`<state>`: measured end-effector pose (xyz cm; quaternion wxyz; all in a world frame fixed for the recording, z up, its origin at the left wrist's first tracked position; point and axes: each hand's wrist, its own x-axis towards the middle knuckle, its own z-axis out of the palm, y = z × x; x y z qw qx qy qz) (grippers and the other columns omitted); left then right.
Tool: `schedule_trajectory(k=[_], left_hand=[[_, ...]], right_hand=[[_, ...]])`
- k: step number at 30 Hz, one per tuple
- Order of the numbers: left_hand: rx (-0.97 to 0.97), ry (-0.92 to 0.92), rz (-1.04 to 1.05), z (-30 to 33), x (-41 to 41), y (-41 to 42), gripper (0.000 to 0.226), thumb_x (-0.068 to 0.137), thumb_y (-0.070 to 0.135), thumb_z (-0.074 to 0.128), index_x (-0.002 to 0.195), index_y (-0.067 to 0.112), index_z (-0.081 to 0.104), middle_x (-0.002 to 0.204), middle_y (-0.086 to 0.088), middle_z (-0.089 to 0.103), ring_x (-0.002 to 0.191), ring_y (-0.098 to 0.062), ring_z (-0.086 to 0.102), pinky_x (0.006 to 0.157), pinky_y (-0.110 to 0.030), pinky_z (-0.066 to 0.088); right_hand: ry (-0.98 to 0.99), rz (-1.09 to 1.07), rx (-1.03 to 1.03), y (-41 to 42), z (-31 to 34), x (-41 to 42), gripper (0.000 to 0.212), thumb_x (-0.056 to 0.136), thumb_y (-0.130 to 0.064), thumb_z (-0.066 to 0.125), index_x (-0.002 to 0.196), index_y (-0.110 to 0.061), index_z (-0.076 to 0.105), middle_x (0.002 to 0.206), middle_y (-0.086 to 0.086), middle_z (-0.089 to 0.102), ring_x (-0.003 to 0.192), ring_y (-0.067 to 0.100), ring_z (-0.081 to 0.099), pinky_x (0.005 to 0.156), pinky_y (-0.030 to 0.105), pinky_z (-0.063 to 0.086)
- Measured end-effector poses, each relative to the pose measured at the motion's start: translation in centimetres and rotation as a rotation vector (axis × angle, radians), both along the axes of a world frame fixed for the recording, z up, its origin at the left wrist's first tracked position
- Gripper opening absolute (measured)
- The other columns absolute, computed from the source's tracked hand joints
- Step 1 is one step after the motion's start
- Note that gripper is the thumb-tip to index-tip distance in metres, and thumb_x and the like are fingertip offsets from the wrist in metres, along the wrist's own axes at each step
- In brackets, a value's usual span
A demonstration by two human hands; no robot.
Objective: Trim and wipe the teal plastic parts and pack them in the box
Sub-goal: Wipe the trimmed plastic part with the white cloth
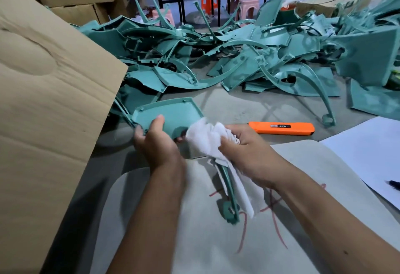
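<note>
The left hand [154, 138] grips a teal plastic part [171, 114] by its near edge, thumb on top. The right hand [242, 144] holds a bunched white cloth [204, 136] against it. The cardboard box [49, 92] stands at left; an orange knife [281, 127] lies right.

Soft even indoor light, faint shadows, wide-angle bending at edges — upper right corner blurred
</note>
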<state>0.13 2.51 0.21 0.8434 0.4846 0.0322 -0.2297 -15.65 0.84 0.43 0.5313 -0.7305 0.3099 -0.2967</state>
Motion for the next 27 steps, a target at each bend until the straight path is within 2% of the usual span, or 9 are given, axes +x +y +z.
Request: schedule_trajectory(k=[3, 7, 10, 12, 16, 19, 22, 25, 27], left_hand=[[0.009, 0.045, 0.078, 0.2, 1.0, 0.1, 0.04, 0.089, 0.002, 0.063, 0.127, 0.009, 0.057, 0.089, -0.004, 0.066, 0.043, -0.007, 0.064, 0.037, -0.02, 0.044], [0.035, 0.064, 0.122, -0.1, 1.9, 0.4, 0.046, 0.09, 0.006, 0.063, 0.135, 0.013, 0.054, 0.111, -0.01, 0.067, 0.067, -0.019, 0.068, 0.042, -0.022, 0.047], [0.02, 0.101, 0.153, 0.0, 2.7, 0.5, 0.046, 0.091, 0.007, 0.063, 0.136, 0.011, 0.053, 0.119, -0.015, 0.066, 0.067, -0.02, 0.066, 0.044, -0.02, 0.048], [0.03, 0.111, 0.14, 0.0, 2.9, 0.7, 0.046, 0.09, 0.008, 0.063, 0.135, 0.011, 0.053, 0.119, -0.015, 0.067, 0.055, -0.016, 0.067, 0.044, -0.02, 0.048], [0.018, 0.145, 0.139, 0.0, 2.9, 0.8, 0.046, 0.091, 0.008, 0.062, 0.135, 0.008, 0.051, 0.115, -0.017, 0.066, 0.035, -0.012, 0.059, 0.044, -0.02, 0.048], [0.01, 0.169, 0.175, 0.3, 3.2, 1.0, 0.043, 0.092, 0.01, 0.061, 0.134, 0.006, 0.049, 0.113, -0.018, 0.066, 0.039, -0.016, 0.061, 0.045, -0.021, 0.048], [-0.019, 0.217, 0.135, 0.5, 3.8, 1.5, 0.036, 0.097, 0.02, 0.058, 0.13, 0.007, 0.054, 0.106, -0.012, 0.069, 0.056, -0.019, 0.069, 0.047, -0.02, 0.048], [-0.048, 0.255, 0.087, 0.4, 4.1, 1.6, 0.038, 0.101, 0.028, 0.052, 0.134, 0.01, 0.054, 0.119, -0.012, 0.068, 0.053, -0.016, 0.07, 0.046, -0.017, 0.045], [-0.064, 0.27, 0.08, 0.4, 3.9, 1.6, 0.04, 0.101, 0.031, 0.052, 0.136, 0.011, 0.053, 0.122, -0.011, 0.066, 0.051, -0.017, 0.07, 0.043, -0.017, 0.044]], right_hand=[[0.088, 0.152, -0.079, 0.1, 0.3, -0.6, 0.029, 0.096, -0.017, 0.058, 0.075, 0.002, 0.052, 0.062, 0.002, 0.042, 0.055, 0.013, 0.037, 0.05, 0.028, 0.028], [0.232, 0.298, -0.054, -0.6, 0.9, -1.7, 0.02, 0.098, -0.009, 0.063, 0.08, 0.0, 0.06, 0.064, 0.01, 0.049, 0.057, 0.016, 0.043, 0.05, 0.038, 0.033], [0.342, 0.438, -0.056, -0.9, 1.2, -2.8, 0.023, 0.09, -0.001, 0.065, 0.074, -0.017, 0.063, 0.065, -0.017, 0.058, 0.058, 0.001, 0.052, 0.054, 0.02, 0.04], [0.381, 0.489, -0.024, -1.3, 1.3, -3.4, 0.024, 0.089, -0.003, 0.067, 0.074, -0.023, 0.066, 0.068, -0.019, 0.059, 0.061, -0.001, 0.053, 0.058, 0.017, 0.041], [0.311, 0.501, 0.07, -2.3, 1.3, -4.7, 0.039, 0.088, 0.006, 0.064, 0.08, -0.031, 0.073, 0.07, -0.017, 0.063, 0.063, -0.002, 0.056, 0.059, 0.016, 0.043], [0.354, 0.473, 0.04, -2.7, 1.3, -5.5, 0.025, 0.084, -0.002, 0.065, 0.088, -0.025, 0.075, 0.075, -0.001, 0.065, 0.071, 0.008, 0.06, 0.065, 0.026, 0.046], [0.419, 0.415, -0.114, -3.0, 1.7, -5.7, 0.042, 0.08, 0.002, 0.062, 0.093, -0.037, 0.071, 0.088, -0.02, 0.069, 0.081, 0.0, 0.064, 0.071, 0.02, 0.048], [0.465, 0.302, -0.21, -3.2, 2.4, -5.7, 0.049, 0.074, -0.008, 0.057, 0.108, -0.041, 0.068, 0.113, -0.019, 0.07, 0.109, 0.007, 0.065, 0.088, 0.033, 0.053], [0.571, 0.233, -0.257, -3.2, 2.3, -5.8, 0.046, 0.072, -0.015, 0.05, 0.103, -0.043, 0.069, 0.1, -0.019, 0.07, 0.083, 0.0, 0.065, 0.068, 0.02, 0.05]])
